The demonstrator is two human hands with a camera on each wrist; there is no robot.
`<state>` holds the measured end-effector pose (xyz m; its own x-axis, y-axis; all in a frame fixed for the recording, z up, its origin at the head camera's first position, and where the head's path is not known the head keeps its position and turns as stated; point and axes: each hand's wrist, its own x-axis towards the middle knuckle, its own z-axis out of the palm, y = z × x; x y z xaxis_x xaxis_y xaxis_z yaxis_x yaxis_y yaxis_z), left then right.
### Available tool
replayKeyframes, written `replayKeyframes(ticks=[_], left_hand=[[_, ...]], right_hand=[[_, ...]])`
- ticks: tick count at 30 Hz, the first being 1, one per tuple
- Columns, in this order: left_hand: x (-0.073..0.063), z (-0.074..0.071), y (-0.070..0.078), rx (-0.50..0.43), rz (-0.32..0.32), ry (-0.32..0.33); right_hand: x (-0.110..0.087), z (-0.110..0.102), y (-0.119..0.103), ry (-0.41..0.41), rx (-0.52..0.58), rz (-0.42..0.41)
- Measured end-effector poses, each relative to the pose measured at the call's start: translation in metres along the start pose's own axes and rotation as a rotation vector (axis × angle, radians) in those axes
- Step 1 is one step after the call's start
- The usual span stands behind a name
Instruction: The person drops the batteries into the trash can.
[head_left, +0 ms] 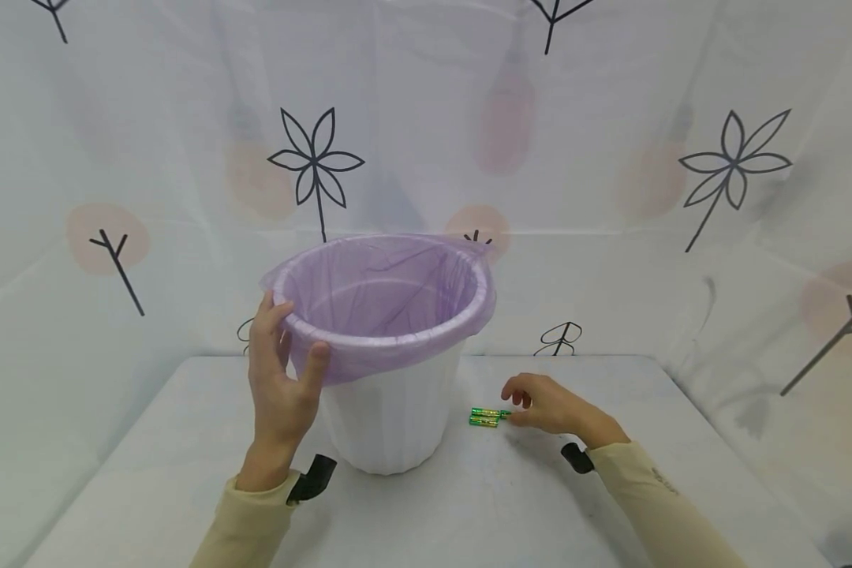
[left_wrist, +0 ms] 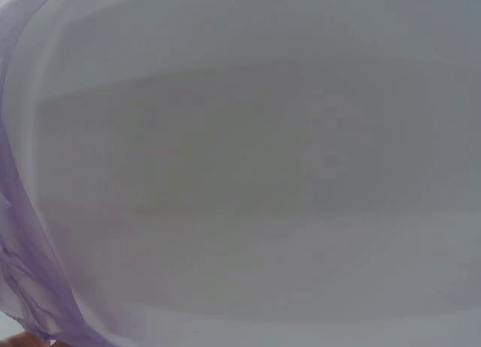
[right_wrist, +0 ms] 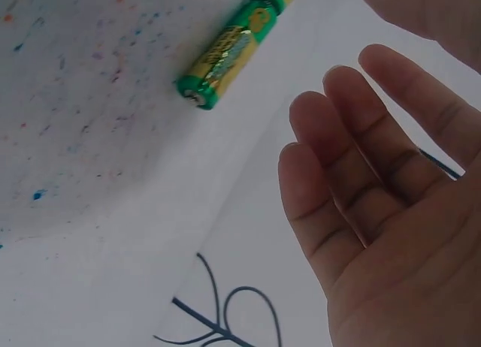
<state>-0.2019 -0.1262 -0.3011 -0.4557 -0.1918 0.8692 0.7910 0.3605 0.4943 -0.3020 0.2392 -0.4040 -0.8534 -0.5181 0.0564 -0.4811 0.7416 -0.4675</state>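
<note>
A white trash bin [head_left: 390,422] stands on the table, lined with a thin purple trash bag [head_left: 397,356] folded over its rim. My left hand [head_left: 284,394] holds the rim at the bin's left side, fingers at the edge and thumb against the bag's outer fold. In the left wrist view the white bin wall [left_wrist: 255,152] fills nearly everything. My right hand [head_left: 550,406] hovers just right of some small green-and-gold batteries [head_left: 484,422] lying beside the bin. Its fingers are loosely bent and the palm holds nothing; one battery [right_wrist: 229,54] lies beyond the fingertips in the right wrist view.
The white table [head_left: 177,457] extends around the bin on both sides. A pale cloth backdrop [head_left: 575,95] with black flower and twig drawings rises behind the table and along its sides. Small coloured specks mark a white surface beside the battery in the right wrist view.
</note>
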Motion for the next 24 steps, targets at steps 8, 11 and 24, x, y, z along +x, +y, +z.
replayKeyframes(ticks=[8, 11, 24], left_hand=[[0.0, 0.0, 0.001, 0.005, -0.003, -0.002], [0.0, 0.0, 0.001, 0.006, -0.005, -0.003], [0.0, 0.001, -0.002, 0.006, 0.002, 0.0]], right_hand=[[0.007, 0.008, 0.014, -0.01, -0.004, 0.031], [0.011, 0.012, 0.02, -0.02, -0.007, 0.066], [0.015, 0.02, 0.03, -0.066, -0.012, 0.051]])
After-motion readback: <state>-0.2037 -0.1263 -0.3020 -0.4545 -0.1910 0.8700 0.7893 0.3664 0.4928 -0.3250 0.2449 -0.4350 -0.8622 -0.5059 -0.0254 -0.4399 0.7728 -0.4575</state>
